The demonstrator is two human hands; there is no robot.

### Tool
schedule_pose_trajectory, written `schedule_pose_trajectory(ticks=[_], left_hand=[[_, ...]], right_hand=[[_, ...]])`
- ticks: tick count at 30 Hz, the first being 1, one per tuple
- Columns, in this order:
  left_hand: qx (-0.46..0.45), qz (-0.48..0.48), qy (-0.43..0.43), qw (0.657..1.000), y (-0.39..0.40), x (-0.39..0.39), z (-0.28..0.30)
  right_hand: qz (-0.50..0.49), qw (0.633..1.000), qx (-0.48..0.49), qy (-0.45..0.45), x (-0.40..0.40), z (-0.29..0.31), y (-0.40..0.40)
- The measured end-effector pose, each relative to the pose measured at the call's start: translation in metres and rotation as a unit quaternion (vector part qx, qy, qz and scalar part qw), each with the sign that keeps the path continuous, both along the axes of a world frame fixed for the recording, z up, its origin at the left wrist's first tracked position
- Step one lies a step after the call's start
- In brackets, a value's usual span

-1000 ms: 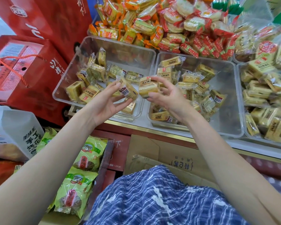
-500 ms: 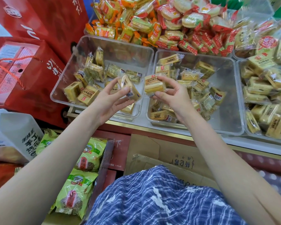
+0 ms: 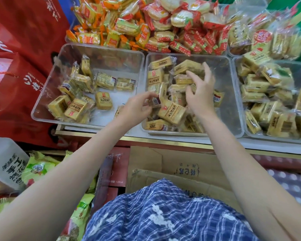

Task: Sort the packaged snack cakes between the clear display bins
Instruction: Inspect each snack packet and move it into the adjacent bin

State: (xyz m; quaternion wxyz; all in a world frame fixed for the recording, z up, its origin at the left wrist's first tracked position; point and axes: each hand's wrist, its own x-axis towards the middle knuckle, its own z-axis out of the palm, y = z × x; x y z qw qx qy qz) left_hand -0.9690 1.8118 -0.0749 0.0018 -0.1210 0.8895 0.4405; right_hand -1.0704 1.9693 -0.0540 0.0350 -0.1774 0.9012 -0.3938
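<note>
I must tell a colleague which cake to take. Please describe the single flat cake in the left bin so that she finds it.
Find the left clear bin beside the red boxes. On its bare floor lies one cake, label upward; unlike its leaning, heaped neighbours, it rests flat and alone.

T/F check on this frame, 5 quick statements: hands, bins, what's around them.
1. Both hands are over the middle bin. True.
2. The left hand is empty. False: its grip pinches a snack cake by the wrapper.
3. The left bin holds more cakes than the right bin. False: the left bin is sparse with bare floor showing; the right is piled.
4. The right hand has fingers spread among the cakes. True.
5. Red boxes stand beside the left bin. True.
</note>
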Motion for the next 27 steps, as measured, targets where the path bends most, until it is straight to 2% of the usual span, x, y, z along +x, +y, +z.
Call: schedule_pose_trajectory(ticks=[2, 4, 9, 15, 19, 22, 24, 27], left_hand=[[-0.114, -0.033, -0.002, 0.993, -0.002, -0.004, -0.004], [-0.198, -0.044, 0.003, 0.979, -0.01, -0.006, -0.009], [-0.124, 0.137, 0.04, 0.982, -0.027, 0.018, -0.012], [-0.21, 0.218, -0.025, 0.953, -0.089, 0.063, -0.024], [-0.277, 0.249, -0.074, 0.925, -0.13, 0.088, -0.03], [-0.321, 0.273, -0.14, 0.896, -0.136, 0.089, -0.035], [-0.331, 0.278, -0.144, 0.89, -0.136, 0.085, -0.038], [-0.344, 0.276, -0.143, 0.886, -0.138, 0.086, -0.043]], right_hand=[[0.062, 0.997, 0.017, 0.037, 0.003, -0.002, -0.006], [0.1, 0.994, 0.033, 0.035, 0.008, -0.007, -0.012], [0.167, 0.986, 0.025, 0.012, 0.021, -0.011, -0.028], [0.293, 0.955, 0.047, -0.002, 0.037, -0.012, -0.081], [0.405, 0.895, 0.173, -0.074, 0.043, -0.028, -0.142], [0.431, 0.857, 0.264, -0.099, 0.043, -0.055, -0.188], [0.426, 0.855, 0.281, -0.092, 0.04, -0.069, -0.211], [0.384, 0.883, 0.244, -0.118, 0.032, -0.087, -0.232]])
